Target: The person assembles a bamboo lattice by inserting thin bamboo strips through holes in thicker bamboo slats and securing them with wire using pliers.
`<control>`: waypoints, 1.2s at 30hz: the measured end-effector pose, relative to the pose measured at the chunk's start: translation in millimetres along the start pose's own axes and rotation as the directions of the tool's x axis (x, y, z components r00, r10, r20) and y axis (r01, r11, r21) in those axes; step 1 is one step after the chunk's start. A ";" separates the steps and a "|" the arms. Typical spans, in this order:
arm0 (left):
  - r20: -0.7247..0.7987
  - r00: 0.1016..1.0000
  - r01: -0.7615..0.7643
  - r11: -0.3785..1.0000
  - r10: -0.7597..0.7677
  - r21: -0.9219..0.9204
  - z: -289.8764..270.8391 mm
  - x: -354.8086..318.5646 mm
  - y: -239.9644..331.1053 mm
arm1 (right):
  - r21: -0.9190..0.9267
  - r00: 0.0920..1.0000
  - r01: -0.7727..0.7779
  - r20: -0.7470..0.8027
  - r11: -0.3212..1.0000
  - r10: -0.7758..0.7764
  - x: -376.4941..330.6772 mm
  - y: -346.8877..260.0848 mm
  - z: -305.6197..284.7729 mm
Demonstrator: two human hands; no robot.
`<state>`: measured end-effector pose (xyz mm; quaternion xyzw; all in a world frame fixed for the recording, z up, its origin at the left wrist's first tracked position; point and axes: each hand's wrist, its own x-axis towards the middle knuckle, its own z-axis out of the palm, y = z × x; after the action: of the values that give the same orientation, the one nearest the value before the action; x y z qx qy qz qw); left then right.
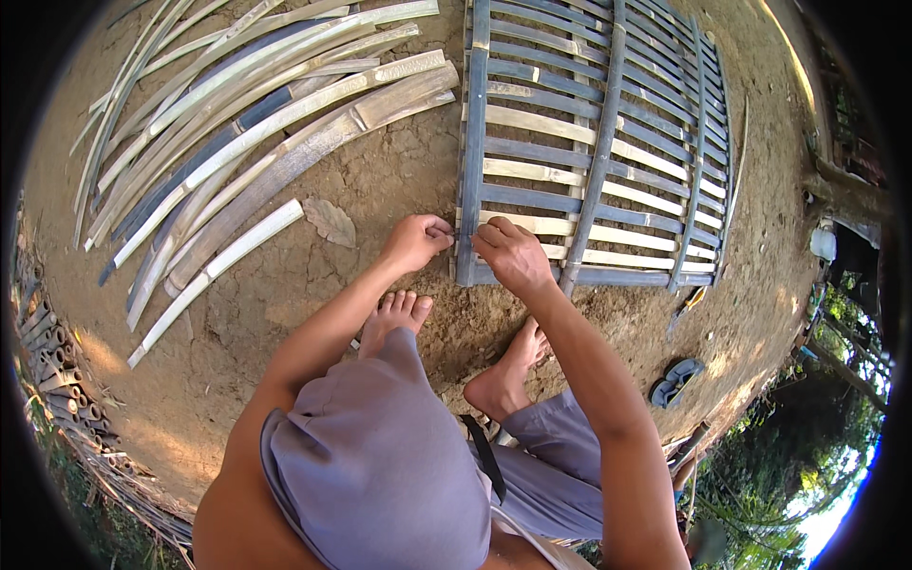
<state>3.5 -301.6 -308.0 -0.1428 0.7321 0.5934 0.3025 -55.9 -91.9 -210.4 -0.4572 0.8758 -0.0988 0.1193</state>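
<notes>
A bamboo lattice panel (601, 142) lies on the bare earth in front of me, dark and pale slats crossing under several long poles. At the near end of its left side pole (470, 171), my left hand (415, 242) is on the outer side, fingers curled and pinched together. Across that pole, over the slat ends, my right hand (513, 255) is also closed in a pinch. Whatever thin thing the fingers may hold is too small or hidden to make out. My bare feet rest on the soil just below the hands.
Loose split bamboo strips (323, 141) lie in a pile at the far left. A dry leaf (331, 223) is near my left hand. Right of the panel's near corner are a yellow-handled tool (695, 298) and dark sandals (676, 382). Cut bamboo tubes (65, 380) are stacked at the left edge.
</notes>
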 end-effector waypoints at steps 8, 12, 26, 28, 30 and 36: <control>-0.020 0.999 0.030 0.999 -0.030 0.013 -2.5 -0.8 0.4 | 0.086 0.975 -0.195 0.130 0.977 0.183 12.9 -3.0 12.9; -0.113 0.992 -0.050 0.999 0.049 -0.005 -0.1 -7.3 10.0 | 0.287 0.744 -0.664 0.163 0.690 0.648 28.6 -21.0 18.4; -0.096 0.823 -0.394 0.686 0.559 0.612 32.4 -31.1 57.8 | 0.376 0.501 -0.856 0.426 0.356 0.753 -159.0 39.6 -95.1; -0.084 0.801 -0.396 0.629 0.593 0.669 35.3 -29.5 56.5 | 0.250 0.452 -0.891 0.388 0.380 0.804 -209.2 42.1 -146.5; -0.091 0.745 -0.432 0.582 0.661 0.689 40.9 -22.6 59.4 | 0.161 0.326 -0.944 0.344 0.287 0.881 -261.4 40.4 -187.3; 0.043 0.720 -0.487 0.460 0.693 0.742 47.1 -13.0 59.5 | 0.195 0.004 -0.981 0.141 -0.024 0.990 -420.3 -43.2 -203.3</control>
<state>-7.3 -243.4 -258.7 0.1723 0.9362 0.3062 0.0049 149.4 243.3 45.2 0.3146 0.9247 -0.0984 0.1902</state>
